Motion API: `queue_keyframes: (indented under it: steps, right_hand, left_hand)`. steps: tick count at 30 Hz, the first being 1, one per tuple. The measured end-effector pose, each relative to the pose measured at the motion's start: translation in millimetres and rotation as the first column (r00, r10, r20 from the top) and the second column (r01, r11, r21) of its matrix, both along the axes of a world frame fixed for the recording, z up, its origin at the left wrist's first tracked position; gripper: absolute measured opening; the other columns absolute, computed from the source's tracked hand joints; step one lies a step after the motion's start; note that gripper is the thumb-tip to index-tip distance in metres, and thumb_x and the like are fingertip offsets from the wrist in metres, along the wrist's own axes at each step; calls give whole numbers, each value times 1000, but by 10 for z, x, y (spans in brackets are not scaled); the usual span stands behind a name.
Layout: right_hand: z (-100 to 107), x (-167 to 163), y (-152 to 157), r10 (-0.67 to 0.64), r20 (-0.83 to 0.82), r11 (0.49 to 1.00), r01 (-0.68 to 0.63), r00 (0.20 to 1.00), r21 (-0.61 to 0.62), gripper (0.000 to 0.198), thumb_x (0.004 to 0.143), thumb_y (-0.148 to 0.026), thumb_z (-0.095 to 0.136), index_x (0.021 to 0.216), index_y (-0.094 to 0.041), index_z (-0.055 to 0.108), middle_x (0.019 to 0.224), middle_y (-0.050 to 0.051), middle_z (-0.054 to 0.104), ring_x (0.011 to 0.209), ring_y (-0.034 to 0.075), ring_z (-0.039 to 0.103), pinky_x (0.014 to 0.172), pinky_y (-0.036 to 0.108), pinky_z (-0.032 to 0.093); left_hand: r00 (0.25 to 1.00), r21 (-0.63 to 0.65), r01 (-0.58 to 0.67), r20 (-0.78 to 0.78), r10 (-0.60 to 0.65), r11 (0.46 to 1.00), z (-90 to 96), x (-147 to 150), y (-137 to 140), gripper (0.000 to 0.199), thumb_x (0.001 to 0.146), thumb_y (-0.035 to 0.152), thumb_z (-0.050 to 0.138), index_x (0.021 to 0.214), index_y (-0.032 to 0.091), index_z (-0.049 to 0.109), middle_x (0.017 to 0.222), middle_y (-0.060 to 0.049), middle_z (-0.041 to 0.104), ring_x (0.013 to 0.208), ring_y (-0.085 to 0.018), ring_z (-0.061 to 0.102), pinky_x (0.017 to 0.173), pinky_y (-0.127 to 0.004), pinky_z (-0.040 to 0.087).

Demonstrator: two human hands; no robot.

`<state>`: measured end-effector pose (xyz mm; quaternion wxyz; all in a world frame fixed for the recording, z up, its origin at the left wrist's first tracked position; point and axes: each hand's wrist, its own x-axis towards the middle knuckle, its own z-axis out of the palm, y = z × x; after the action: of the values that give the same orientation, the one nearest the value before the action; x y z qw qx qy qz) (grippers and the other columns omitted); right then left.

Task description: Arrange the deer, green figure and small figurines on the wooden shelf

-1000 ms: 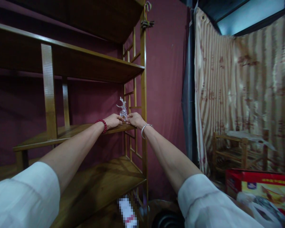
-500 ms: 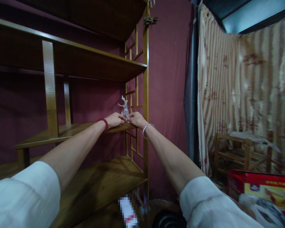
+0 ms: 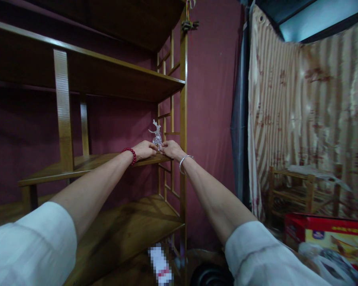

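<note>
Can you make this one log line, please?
clear figurine: upright at shelf | left grip: at its base | right grip: at its base

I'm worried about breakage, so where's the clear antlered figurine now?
In the head view, the clear figurine is just left of centre, between the left hand and the right hand, at the right end of the shelf.

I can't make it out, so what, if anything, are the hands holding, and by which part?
A clear antlered figurine: the left hand and right hand hold it by its lower part, from both sides.
</note>
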<state>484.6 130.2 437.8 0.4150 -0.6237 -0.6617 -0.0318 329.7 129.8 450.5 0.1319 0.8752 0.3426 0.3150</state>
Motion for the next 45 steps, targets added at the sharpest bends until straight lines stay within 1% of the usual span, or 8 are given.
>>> queue_keyframes:
  steps: [6,11,17,24,33,36,43,45]
  right_hand:
    - [18,-18,-68,-44,22,999,43,999,12,11,66,-24,57,68,-18,66,60,-2,61,57,8,52,50,15,33]
    - [3,-5,-48,-88,-83,995,91,993,34,16,65,-26,61,77,-18,66,65,-1,64,62,9,56,57,15,39]
    - [-45,37,-52,-114,-160,989,128,981,76,16,64,-19,60,80,-18,65,68,0,66,66,10,60,63,17,43]
    - [-98,54,-153,-22,-244,993,50,969,107,15,65,-15,57,79,-16,65,65,1,65,62,10,59,61,18,46]
    - [-125,-92,-514,154,-332,983,-110,931,146,10,72,-14,55,79,-13,62,62,1,64,52,7,56,59,19,48]
    - [-172,-172,-662,179,-291,978,-139,940,153,12,74,-17,53,80,-13,63,63,1,64,53,7,56,59,19,47]
    - [-400,-433,-1021,259,-147,958,-235,955,167,18,73,-19,50,80,-13,65,67,1,64,59,9,56,59,19,45]
    - [-487,-515,-1116,313,-131,946,-297,941,129,18,74,-19,48,79,-13,65,66,1,64,58,9,56,57,18,44]
  left_hand:
    - [999,-1,-32,2,32,999,12,2,-19,32,59,25,54,88,17,66,70,-1,63,62,-12,52,58,-21,38]
    - [997,20,-69,-14,70,997,23,-7,-65,30,60,21,53,86,16,67,73,-1,64,64,-12,53,60,-20,39]
    - [988,76,-142,-53,146,987,27,-41,-169,31,59,20,52,86,18,67,76,-1,66,70,-13,55,59,-19,39]
    - [987,124,-149,-38,155,981,32,-118,-314,29,60,19,51,83,18,68,79,-1,67,73,-14,56,62,-20,40]
    - [999,135,-28,27,25,990,-70,-173,-688,28,65,20,48,85,17,68,81,-1,67,74,-13,57,66,-20,41]
    - [998,137,46,43,-53,990,-140,-201,-827,28,67,20,47,87,18,67,83,-1,67,76,-12,57,70,-20,41]
    - [996,119,70,39,-75,990,-411,-360,-1083,26,68,17,46,82,14,68,75,-1,67,69,-11,56,71,-21,43]
    - [995,91,82,49,-87,992,-511,-437,-1106,26,68,17,46,82,14,68,75,-1,67,68,-11,56,70,-21,43]
